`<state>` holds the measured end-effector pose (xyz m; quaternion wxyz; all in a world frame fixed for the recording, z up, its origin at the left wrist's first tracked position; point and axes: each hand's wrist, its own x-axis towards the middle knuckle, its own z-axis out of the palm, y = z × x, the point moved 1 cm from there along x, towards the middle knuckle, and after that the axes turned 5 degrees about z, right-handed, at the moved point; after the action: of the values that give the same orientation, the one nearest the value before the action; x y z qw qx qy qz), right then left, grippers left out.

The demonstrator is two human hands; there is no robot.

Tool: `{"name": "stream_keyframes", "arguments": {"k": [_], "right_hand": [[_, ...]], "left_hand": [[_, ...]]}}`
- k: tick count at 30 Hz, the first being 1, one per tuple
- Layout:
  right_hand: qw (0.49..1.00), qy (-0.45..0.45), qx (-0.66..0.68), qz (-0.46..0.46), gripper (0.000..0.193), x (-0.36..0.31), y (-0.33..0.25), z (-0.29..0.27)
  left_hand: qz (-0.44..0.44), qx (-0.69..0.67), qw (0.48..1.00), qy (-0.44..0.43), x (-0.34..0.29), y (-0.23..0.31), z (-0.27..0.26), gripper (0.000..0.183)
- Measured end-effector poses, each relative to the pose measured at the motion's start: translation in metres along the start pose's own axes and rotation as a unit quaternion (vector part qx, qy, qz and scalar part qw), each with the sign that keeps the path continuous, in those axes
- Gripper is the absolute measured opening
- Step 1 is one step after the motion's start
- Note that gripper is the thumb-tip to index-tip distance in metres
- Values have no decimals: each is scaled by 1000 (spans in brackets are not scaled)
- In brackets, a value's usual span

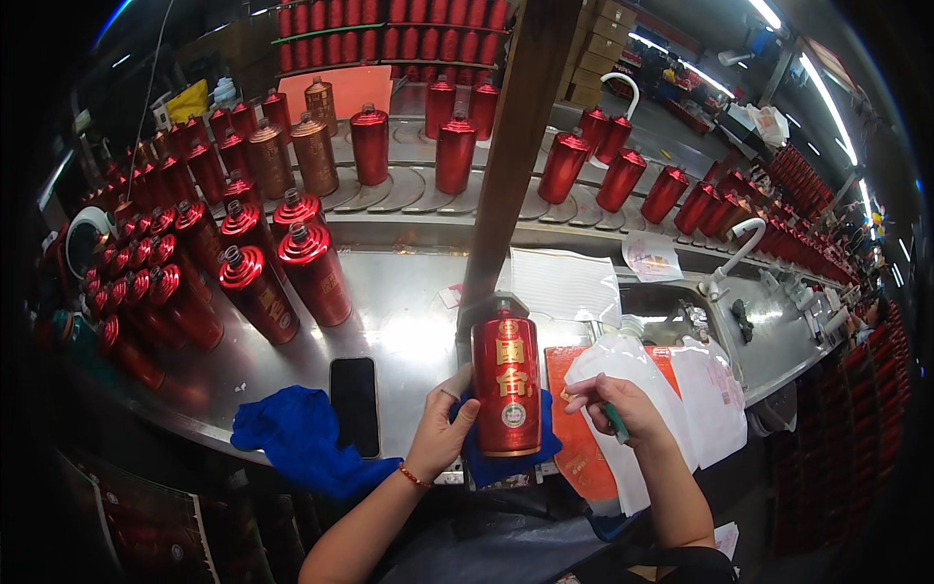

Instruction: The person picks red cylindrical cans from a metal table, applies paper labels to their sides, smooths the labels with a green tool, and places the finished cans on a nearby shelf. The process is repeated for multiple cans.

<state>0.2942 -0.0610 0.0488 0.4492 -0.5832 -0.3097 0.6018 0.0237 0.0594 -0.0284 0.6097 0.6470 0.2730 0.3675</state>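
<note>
A metallic red bottle [505, 428] with gold raised characters and a round pale emblem stands in front of me, tilted slightly. My left hand [443, 433] grips its left side, the fingers partly hidden behind it. Dark blue cloth [486, 474] shows beneath the bottle. To the right, my right hand [623, 407] is curled round a thin green-handled tool [616, 424], whose kind I cannot make out. Its fingertips point toward the bottle without touching it. White sheets [623, 365] and an orange-red sheet [576, 457] lie below that hand.
A blue cloth [297, 438] and a black phone [354, 407] lie left of my left arm. Several red bottles [313, 277] crowd the steel bench's left side. Beyond runs a conveyor [409, 190] carrying bottles. A brown post [516, 146] rises ahead; a sink with a white faucet [725, 273] sits right.
</note>
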Motion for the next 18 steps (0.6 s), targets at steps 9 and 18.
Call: {"name": "stream_keyframes", "arguments": {"k": [9,18], "right_hand": [[999,21,27,-29,46,-6,-22,8],[983,76,-115,-118,35,-31,-40,54]], "left_hand": [[202,260,940,-86,-7,33,-2,125],[194,345,918,-31,-10,70,16,126]]}}
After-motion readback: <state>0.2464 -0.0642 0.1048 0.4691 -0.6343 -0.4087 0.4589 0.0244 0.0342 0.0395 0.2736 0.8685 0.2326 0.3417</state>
